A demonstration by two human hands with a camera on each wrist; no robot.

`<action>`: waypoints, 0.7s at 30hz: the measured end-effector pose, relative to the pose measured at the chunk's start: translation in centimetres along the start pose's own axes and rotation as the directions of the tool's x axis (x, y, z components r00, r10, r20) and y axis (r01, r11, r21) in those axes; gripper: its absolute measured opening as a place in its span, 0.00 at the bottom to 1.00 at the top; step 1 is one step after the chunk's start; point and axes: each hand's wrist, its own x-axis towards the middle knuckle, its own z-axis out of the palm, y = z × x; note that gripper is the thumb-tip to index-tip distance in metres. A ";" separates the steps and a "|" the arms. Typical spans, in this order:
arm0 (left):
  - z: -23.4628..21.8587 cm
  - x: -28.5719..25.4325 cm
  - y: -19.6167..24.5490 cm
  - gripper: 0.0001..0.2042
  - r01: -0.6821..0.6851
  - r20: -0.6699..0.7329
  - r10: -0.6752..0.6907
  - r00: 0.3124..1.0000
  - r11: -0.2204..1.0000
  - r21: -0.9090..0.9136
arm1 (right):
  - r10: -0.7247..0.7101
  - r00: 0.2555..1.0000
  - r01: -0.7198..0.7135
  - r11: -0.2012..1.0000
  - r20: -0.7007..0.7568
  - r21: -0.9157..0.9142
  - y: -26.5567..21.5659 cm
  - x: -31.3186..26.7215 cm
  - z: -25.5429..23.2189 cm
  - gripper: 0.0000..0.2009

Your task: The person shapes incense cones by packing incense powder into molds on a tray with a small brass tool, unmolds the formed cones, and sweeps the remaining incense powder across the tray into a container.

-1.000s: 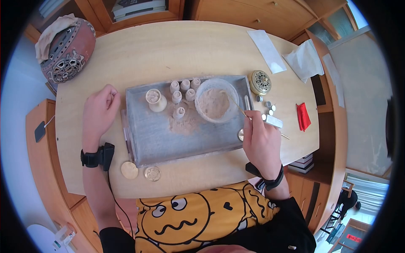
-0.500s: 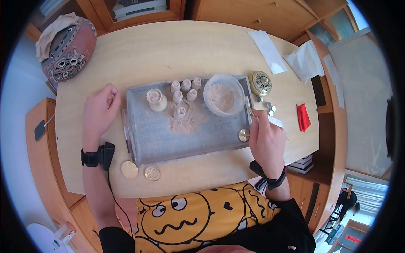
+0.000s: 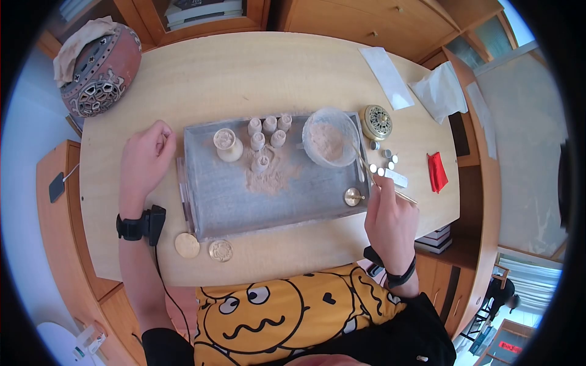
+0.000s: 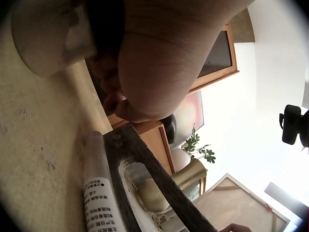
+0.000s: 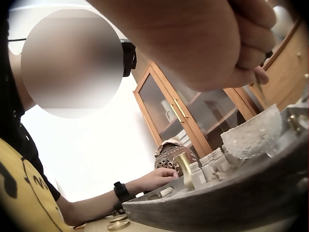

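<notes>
My right hand (image 3: 394, 229) pinches a slim brass-coloured stick (image 3: 397, 194), its far end at the right rim of a glass bowl (image 3: 355, 154). Pale brown powder (image 3: 326, 141) lies in the bowl, at the right end of a grey tray (image 3: 274, 213). Beside the tray's left edge, my left hand (image 3: 148, 152) rests on the table, fingers loosely curled and holding nothing. Several small powder-dusted jars (image 3: 258, 141) and a flared brass vase (image 3: 229, 149) filled with powder stand in the tray. In the right wrist view, the bowl (image 5: 253, 135) has a bumpy outside.
Spilled powder (image 3: 268, 179) surrounds the front jar. A small brass dish (image 3: 352, 196) sits in the tray's right front corner. Right of the tray are a pierced brass censer (image 3: 377, 121), several little tins and a red pouch (image 3: 437, 172). Two brass discs (image 3: 187, 245) lie at the front.
The bowl has shifted right toward the tray's edge, turning slightly. My right hand has moved right and toward me with the stick. The left hand has stayed in place.
</notes>
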 end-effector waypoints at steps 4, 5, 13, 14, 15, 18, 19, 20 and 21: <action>0.2 0.0 -0.4 0.07 -0.012 0.007 0.012 1.000 1.000 0.020 | 0.014 0.999 -0.013 1.000 0.039 -0.027 -0.1 -0.7 -0.7 0.05; 0.1 0.0 -0.4 0.07 -0.015 0.003 0.015 1.000 1.000 0.019 | 0.014 0.999 -0.013 1.000 0.034 -0.028 -0.1 -0.6 -0.8 0.05; 0.1 0.0 -0.3 0.07 -0.002 0.013 0.002 1.000 0.999 0.038 | 0.050 0.995 -0.083 0.890 0.086 0.448 1.2 1.6 -1.6 0.08; 0.2 0.1 -0.3 0.07 -0.005 0.012 0.005 1.000 0.999 0.038 | 0.051 0.995 -0.083 0.891 0.083 0.447 1.7 2.0 -1.6 0.08; 0.3 0.1 -0.5 0.07 -0.010 0.007 0.010 1.000 1.000 0.026 | 0.119 0.980 -0.193 0.776 0.161 0.601 2.4 2.4 -1.6 0.08; 0.2 -0.1 -0.4 0.07 -0.006 0.016 0.005 1.000 1.000 0.017 | 0.164 0.946 -0.322 0.546 0.278 0.774 3.0 3.4 -1.2 0.07; 0.0 0.1 -0.2 0.07 0.000 0.022 0.000 1.000 1.000 0.017 | 0.157 0.942 -0.336 0.466 0.297 0.818 3.2 3.8 -1.1 0.08; 0.0 0.2 -0.2 0.07 -0.007 0.019 0.007 1.000 1.000 0.019 | 0.149 0.938 -0.346 0.384 0.313 0.856 3.4 4.3 -1.1 0.08; 0.1 0.1 -0.4 0.07 0.003 0.022 -0.003 1.000 1.000 0.020 | 0.131 0.928 -0.372 0.396 0.349 0.839 3.5 4.8 -1.4 0.09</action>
